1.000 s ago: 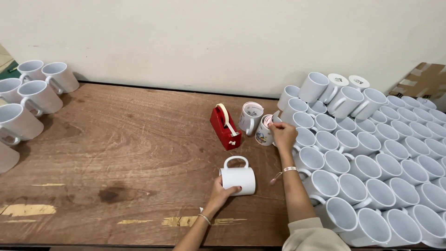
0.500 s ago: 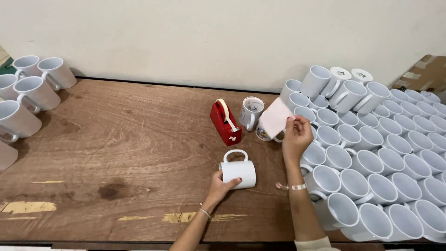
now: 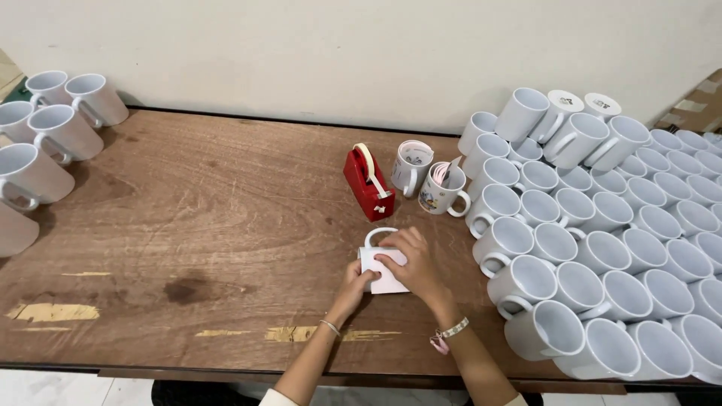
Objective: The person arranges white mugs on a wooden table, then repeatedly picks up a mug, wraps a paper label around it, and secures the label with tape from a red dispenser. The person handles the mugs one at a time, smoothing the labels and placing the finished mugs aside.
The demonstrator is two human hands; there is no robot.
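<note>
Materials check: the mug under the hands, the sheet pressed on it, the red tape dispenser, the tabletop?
Mug: likely glazed ceramic, white and smooth. Sheet: looks like thin matte paper, lying flat under both hands, left hand and right hand. Tape dispenser: probably glossy red plastic. Table: brown wood-grain board, finish chipped near the front edge.

Mug under hands (image 3: 380,239): body mostly covered by a white sheet (image 3: 385,278) and both hands; only the handle loop shows, at 12 o'clock of the hands.
Left hand (image 3: 359,280): fingertips concealed behind the sheet edge.
Right hand (image 3: 410,259): palm side not visible.
Left mug group (image 3: 30,174): nearest mugs cut by the frame's 9 o'clock edge.
Right mug stack (image 3: 602,256): runs out of frame at 3 and 5 o'clock; count indeterminable.
Printed mugs (image 3: 444,189): contents and print too small to read.
Bench (image 3: 188,225): near edge partly cut at 6 o'clock.
</note>
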